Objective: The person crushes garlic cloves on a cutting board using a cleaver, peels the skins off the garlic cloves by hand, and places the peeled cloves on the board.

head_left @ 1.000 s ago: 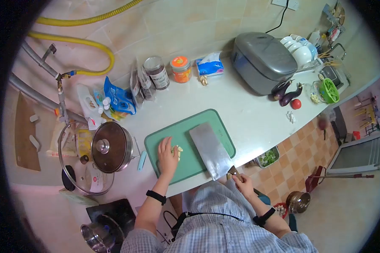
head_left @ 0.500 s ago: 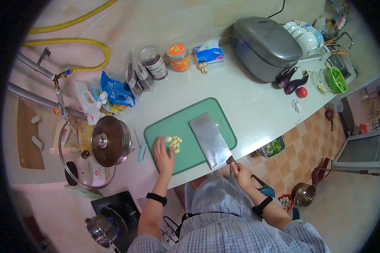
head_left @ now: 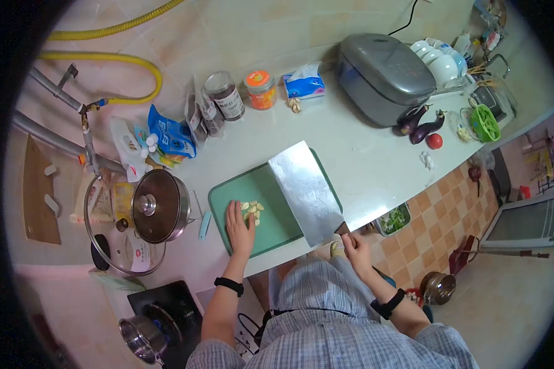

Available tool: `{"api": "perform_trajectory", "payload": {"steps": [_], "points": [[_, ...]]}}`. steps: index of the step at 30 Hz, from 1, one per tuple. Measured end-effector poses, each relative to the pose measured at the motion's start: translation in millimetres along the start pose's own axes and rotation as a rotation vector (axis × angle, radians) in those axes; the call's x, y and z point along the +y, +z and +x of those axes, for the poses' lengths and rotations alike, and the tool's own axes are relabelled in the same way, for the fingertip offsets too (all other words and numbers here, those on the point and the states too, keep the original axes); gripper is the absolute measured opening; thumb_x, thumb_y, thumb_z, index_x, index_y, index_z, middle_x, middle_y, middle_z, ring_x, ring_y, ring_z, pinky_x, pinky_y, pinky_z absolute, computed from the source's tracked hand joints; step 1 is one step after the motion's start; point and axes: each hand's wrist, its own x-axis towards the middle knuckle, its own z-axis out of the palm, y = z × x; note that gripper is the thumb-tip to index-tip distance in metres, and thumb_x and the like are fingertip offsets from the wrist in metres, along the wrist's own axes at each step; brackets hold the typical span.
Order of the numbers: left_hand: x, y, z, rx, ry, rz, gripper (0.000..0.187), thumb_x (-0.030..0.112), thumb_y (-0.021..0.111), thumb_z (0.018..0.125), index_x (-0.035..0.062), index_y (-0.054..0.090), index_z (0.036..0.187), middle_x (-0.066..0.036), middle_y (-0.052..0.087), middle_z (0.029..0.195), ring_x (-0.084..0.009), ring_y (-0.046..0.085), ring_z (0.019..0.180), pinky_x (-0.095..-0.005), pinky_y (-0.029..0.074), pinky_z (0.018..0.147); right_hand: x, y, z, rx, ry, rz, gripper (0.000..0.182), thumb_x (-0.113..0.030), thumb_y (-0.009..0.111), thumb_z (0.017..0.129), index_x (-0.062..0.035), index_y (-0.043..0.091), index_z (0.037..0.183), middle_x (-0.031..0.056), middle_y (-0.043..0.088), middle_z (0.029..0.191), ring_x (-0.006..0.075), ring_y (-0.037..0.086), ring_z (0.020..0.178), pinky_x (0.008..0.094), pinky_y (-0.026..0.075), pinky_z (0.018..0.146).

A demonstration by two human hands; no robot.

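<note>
My right hand (head_left: 356,251) is closed around the brown handle of a cleaver (head_left: 305,194). Its broad, shiny blade lies over the right part of a green cutting board (head_left: 271,230) in this view, tip pointing away from me. My left hand (head_left: 240,230) rests at the board's left side, fingers stretched out and palm down. Several peeled garlic cloves (head_left: 252,208) lie in a small group right beside its fingertips and thumb.
Left of the board are a light-blue peeler-like tool (head_left: 205,224), a lidded pot (head_left: 160,206) and a burner (head_left: 175,313) with a saucepan (head_left: 143,338). Behind stand jars (head_left: 226,98), a tissue pack (head_left: 303,86) and a rice cooker (head_left: 385,80). Eggplants (head_left: 426,128) and a tomato (head_left: 434,141) lie right.
The cleaver looks larger and its tip reaches past the board's far edge, raised toward me by my right hand. My left hand stays beside the garlic cloves. The view has shifted slightly.
</note>
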Motion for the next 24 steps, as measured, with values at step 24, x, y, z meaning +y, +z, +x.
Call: {"api": "perform_trajectory", "payload": {"steps": [24], "points": [[11,6,15,0.005,0.084,-0.034,0.042,0.018,0.055,0.080,0.0007,0.045,0.117,-0.016,0.041,0.123,-0.0338,0.037,0.115,-0.0417,0.032,0.096,-52,-45,11,-0.149,0.127,0.272,0.050,-0.042,0.037,0.091,-0.0075,0.045,0.056,0.0022,0.040,0.040,0.0092,0.033,0.028,0.0233,0.024,0.028]]}}
